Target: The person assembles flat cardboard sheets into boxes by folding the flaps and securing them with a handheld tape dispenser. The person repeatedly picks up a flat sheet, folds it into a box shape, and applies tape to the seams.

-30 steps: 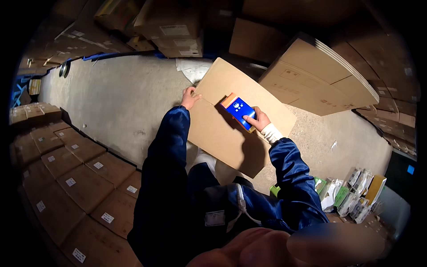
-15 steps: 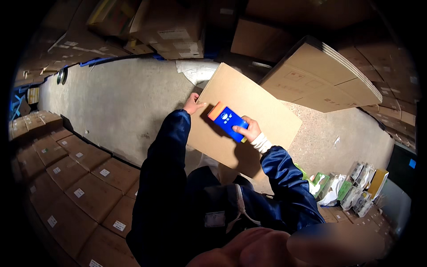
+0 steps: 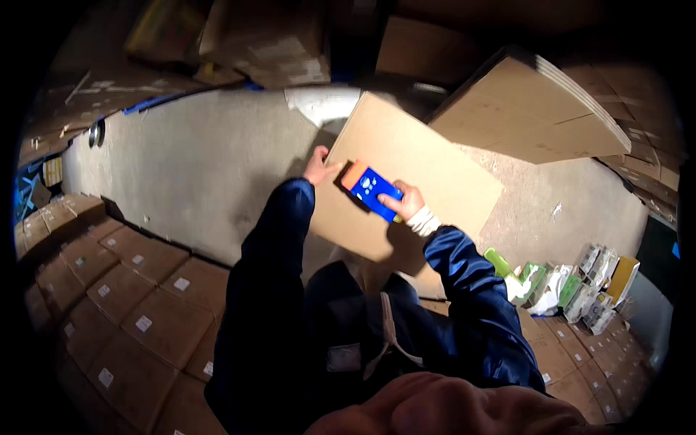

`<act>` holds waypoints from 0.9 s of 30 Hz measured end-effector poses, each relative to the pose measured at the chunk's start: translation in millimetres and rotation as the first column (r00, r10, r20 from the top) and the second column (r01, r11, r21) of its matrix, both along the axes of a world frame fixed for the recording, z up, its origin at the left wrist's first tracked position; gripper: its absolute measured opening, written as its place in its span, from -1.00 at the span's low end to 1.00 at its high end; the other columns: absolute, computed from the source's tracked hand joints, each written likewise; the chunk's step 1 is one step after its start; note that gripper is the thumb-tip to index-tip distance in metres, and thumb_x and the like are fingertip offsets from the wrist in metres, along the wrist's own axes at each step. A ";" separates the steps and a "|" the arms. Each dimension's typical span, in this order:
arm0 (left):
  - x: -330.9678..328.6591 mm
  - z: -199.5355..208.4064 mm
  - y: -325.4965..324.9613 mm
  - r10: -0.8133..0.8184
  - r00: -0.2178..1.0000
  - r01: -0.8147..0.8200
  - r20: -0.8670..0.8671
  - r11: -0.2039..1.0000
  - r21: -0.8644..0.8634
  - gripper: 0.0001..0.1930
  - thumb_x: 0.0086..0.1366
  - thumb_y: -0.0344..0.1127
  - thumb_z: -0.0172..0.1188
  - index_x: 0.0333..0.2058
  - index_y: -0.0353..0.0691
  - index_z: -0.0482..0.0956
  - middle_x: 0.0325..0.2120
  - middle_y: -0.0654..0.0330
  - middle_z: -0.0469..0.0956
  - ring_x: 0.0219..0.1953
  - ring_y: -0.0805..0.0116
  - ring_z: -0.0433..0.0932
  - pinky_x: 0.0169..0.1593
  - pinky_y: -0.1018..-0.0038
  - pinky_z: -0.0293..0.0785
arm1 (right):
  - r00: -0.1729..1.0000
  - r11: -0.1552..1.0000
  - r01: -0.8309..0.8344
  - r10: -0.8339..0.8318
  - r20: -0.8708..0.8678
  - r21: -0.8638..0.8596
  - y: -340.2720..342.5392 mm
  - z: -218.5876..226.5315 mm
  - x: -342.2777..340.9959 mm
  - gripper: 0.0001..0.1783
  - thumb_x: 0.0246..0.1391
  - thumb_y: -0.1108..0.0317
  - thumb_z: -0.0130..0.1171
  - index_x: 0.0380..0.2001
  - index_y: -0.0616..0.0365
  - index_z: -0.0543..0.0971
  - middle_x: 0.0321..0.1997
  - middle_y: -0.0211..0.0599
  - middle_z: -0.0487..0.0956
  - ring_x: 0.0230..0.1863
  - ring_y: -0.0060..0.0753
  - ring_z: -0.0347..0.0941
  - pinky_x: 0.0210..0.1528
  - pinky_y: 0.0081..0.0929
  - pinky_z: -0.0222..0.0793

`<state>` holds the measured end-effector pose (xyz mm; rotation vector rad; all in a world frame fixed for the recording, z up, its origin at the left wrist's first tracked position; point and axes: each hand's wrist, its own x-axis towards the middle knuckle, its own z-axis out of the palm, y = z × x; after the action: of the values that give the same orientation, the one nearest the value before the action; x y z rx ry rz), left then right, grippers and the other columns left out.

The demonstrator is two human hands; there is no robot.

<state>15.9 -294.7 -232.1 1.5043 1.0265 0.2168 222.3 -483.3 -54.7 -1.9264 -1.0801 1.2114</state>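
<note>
right hand (image 3: 409, 203), clasped round one blue-and-orange box (image 3: 371, 190) over a cardboard panel (image 3: 442, 167); left hand (image 3: 317, 168), gripping the panel's left edge; beyond, one stack of flat cardboard (image 3: 525, 116); farther, brown cartons (image 3: 264, 47), dim and blurred on the feed i watch remotely.

Blue-and-orange pack (image 3: 373, 193), tan cardboard (image 3: 428, 161)
</note>
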 end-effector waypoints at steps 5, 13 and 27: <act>-6.9 -1.4 -3.4 0.048 0.999 -0.049 0.010 0.994 0.096 -0.45 -0.07 -0.18 0.30 -0.16 -0.25 0.24 -0.30 0.05 0.40 -0.22 0.22 0.40 -0.13 0.40 0.31 | 0.998 0.995 0.046 -0.050 0.047 0.092 13.2 -9.8 -7.6 -0.50 -0.25 -0.01 0.24 -0.43 0.25 0.49 -0.59 -0.07 0.51 -0.53 -0.22 0.49 -0.42 -0.40 0.39; 14.3 49.5 -23.3 0.146 0.963 -0.109 -0.226 0.980 0.169 -0.42 -0.08 -0.11 0.29 -0.10 -0.19 0.29 -0.20 0.02 0.43 -0.12 0.10 0.39 -0.05 0.32 0.29 | 0.999 0.997 -0.040 0.039 0.009 0.059 12.0 -3.4 3.4 -0.52 -0.24 0.00 0.25 -0.46 0.25 0.47 -0.62 -0.12 0.49 -0.57 -0.29 0.46 -0.47 -0.45 0.37; 14.6 125.1 -36.1 0.216 0.974 -0.127 -0.072 0.252 -0.959 -0.47 0.23 0.12 -0.17 -0.06 -0.23 0.32 -0.12 0.17 0.41 -0.09 0.36 0.41 -0.03 0.37 0.33 | 0.999 0.999 -0.042 0.042 -0.018 0.013 5.1 -4.6 1.1 -0.55 -0.23 0.04 0.26 -0.44 0.23 0.46 -0.63 -0.20 0.47 -0.56 -0.42 0.44 -0.46 -0.48 0.36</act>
<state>30.5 -330.8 -107.0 0.2025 0.9500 -0.2151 223.4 -478.3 -59.3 -1.8885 -1.1212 1.2392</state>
